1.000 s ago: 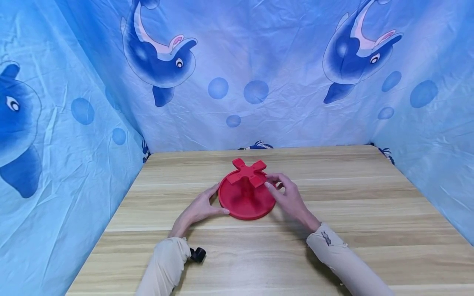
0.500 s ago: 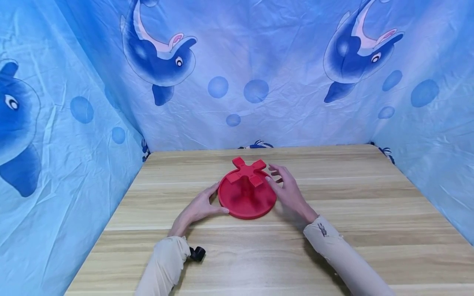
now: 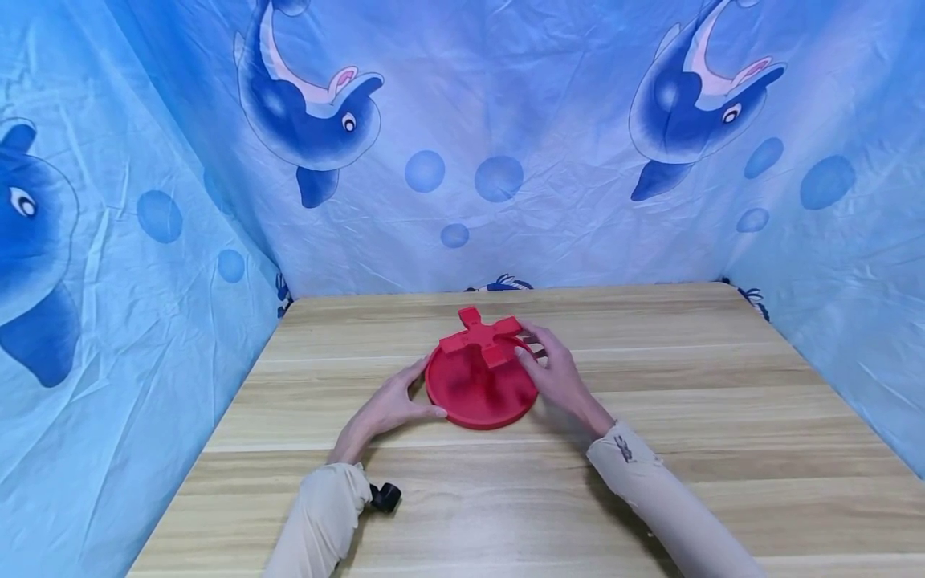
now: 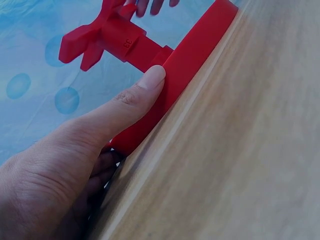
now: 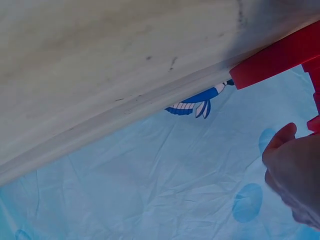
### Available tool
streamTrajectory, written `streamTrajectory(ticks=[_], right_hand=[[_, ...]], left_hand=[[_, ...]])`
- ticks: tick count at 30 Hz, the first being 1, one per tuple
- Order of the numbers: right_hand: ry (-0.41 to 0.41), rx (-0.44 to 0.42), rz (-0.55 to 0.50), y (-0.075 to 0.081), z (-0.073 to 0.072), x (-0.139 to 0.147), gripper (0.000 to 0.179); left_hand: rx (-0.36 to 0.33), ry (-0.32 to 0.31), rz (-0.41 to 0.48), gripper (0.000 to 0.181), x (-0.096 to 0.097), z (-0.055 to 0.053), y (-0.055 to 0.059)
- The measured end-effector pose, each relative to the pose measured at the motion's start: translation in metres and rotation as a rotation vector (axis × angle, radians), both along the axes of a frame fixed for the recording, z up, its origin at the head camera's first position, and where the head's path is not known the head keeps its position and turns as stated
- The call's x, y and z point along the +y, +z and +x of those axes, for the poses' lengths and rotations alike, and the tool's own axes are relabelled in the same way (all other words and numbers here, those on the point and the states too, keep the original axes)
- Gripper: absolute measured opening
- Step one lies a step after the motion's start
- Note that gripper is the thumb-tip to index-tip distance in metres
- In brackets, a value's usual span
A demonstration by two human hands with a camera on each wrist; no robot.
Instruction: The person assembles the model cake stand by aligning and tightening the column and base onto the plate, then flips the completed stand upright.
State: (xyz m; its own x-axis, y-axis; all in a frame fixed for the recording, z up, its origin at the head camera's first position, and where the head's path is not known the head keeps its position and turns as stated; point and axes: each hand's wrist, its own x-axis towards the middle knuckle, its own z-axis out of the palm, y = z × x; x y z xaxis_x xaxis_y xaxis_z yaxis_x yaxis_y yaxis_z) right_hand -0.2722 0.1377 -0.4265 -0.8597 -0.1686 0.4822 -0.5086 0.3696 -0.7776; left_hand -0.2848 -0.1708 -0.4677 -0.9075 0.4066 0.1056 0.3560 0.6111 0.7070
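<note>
A round red base (image 3: 473, 401) with a raised rim lies flat on the wooden table. From its middle rises a short post (image 4: 145, 52) topped by a red four-armed knob (image 3: 480, 337); digits are marked on the upper part. My left hand (image 3: 386, 408) grips the base's rim from the left, thumb at the front, other fingers round the far side and partly hidden. At the right, my right hand (image 3: 556, 371) has bent fingers at the end of one knob arm, with its thumb just below that arm. The exact finger contact is partly hidden.
The wood-grain table (image 3: 477, 506) stretches out on all sides of the base. Blue dolphin-print cloth (image 3: 462, 120) hangs behind it and at both sides. A small black device (image 3: 386, 497) is strapped at the left wrist.
My right hand came off the knob, shifted up beside another arm, then met it again. Seen from above, the knob has turned slightly clockwise. The left hand and base stay put.
</note>
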Motion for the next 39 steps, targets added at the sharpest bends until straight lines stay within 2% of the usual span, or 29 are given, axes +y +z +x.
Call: streamTrajectory(ticks=[3,6,14,23,29,39], right_hand=[[-0.035,0.057,-0.044,0.001,0.003,0.001,0.039],[-0.055,0.076,-0.071,0.002,0.004,0.001,0.033],[-0.033,0.008,-0.002,0.000,0.005,0.000,0.047],[-0.042,0.027,-0.018,-0.002,0.006,-0.001,0.038],[-0.037,0.006,-0.023,-0.003,0.010,-0.001,0.037],[-0.048,0.021,-0.026,-0.005,0.015,-0.002,0.038]], left_hand=[[0.003,0.002,-0.007,0.108,0.000,0.000,0.000],[0.003,0.005,-0.008,0.109,0.000,0.000,0.000],[-0.009,0.000,0.011,0.109,0.002,0.001,-0.002],[-0.004,0.000,0.013,0.110,0.002,0.000,-0.003],[0.003,0.001,0.005,0.110,0.001,0.000,-0.003],[0.010,0.020,-0.018,0.110,0.001,0.001,-0.003]])
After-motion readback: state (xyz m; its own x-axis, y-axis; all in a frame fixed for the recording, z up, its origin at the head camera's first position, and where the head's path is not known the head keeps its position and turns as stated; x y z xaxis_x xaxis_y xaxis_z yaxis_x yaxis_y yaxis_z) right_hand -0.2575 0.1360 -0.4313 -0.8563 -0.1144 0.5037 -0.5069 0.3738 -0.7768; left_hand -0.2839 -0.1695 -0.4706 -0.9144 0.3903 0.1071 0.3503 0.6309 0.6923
